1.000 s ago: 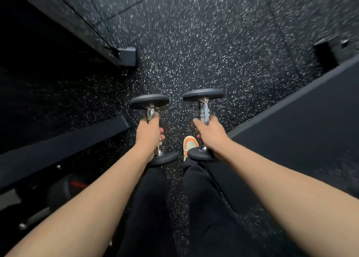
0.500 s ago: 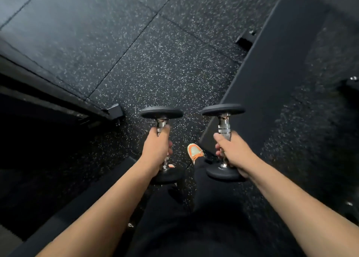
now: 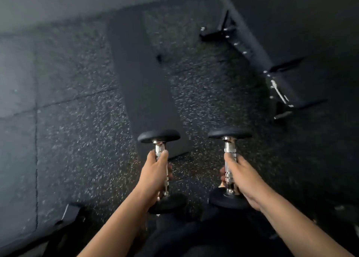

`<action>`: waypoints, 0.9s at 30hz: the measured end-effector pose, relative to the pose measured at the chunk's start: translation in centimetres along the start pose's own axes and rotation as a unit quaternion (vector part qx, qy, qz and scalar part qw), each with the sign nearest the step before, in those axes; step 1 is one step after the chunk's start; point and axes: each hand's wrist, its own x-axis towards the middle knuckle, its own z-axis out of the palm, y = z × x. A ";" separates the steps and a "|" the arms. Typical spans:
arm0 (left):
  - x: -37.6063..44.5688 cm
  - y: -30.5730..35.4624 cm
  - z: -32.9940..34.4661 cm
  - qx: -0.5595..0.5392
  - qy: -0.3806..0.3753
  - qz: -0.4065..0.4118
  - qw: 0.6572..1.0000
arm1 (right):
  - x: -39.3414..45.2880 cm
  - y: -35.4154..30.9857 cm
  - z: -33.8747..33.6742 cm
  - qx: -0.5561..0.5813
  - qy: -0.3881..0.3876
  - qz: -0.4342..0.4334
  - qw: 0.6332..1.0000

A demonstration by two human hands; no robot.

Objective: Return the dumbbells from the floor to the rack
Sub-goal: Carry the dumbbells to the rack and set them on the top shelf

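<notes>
Two small dumbbells with chrome handles and black round heads are carried in front of me, off the floor. My left hand (image 3: 155, 176) is shut around the handle of the left dumbbell (image 3: 159, 137). My right hand (image 3: 245, 177) is shut around the handle of the right dumbbell (image 3: 229, 134). Both dumbbells point away from me, side by side and apart. No dumbbell rack can be made out in this blurred view.
Black speckled rubber floor (image 3: 81, 140) lies below. A long dark bench pad (image 3: 141, 81) stretches ahead of the dumbbells. A black metal frame with bolts (image 3: 252, 48) stands at the upper right. Another frame foot (image 3: 70, 212) sits at the lower left.
The view has swung right across the floor: the long pad moved from the right to the centre, and the bolted frame came into sight. Both hands kept their grip on the dumbbells.
</notes>
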 end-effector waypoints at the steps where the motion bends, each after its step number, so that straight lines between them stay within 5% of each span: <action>1: 0.1 1.1 2.2 0.014 -0.019 0.006 1.000 | -0.1 0.3 -2.1 0.022 0.014 0.003 1.000; 13: 0.1 10.9 36.3 0.147 -0.256 0.017 0.955 | -1.3 3.9 -32.2 0.226 0.192 0.046 0.954; 27: 4.0 22.5 67.3 0.310 -0.433 0.081 0.842 | 6.1 5.3 -53.4 0.409 0.363 0.075 0.834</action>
